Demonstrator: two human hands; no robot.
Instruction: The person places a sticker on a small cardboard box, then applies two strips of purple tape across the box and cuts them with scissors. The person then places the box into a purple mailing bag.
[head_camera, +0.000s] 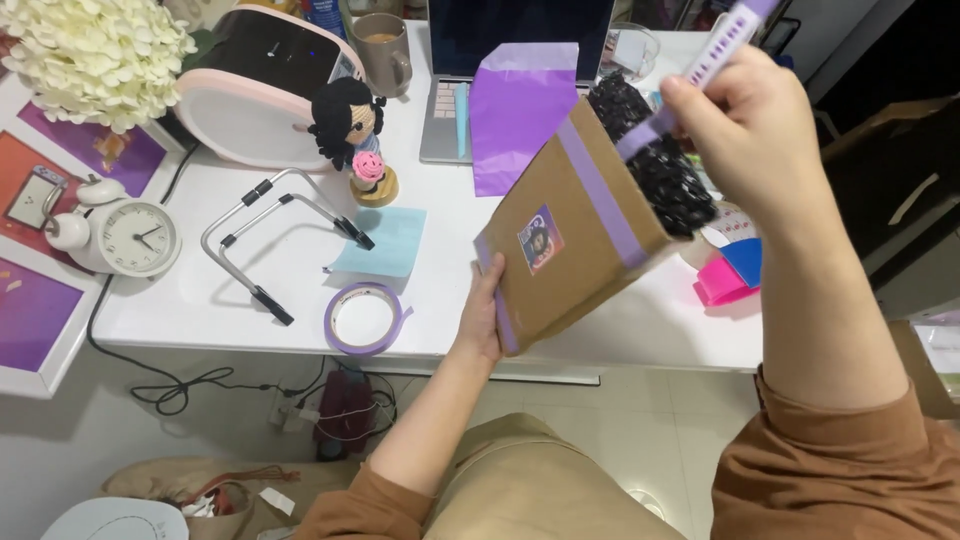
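Two purple tape strips (600, 195) cross the tilted cardboard box (580, 240), left hand (482, 318) gripping.

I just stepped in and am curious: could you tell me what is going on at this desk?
A person seated at a white desk holds a tilted cardboard box banded with purple tape, the left hand gripping its lower corner. The right hand holds a purple marker over the box's open end, which is filled with black material. A purple tape roll lies nearby.
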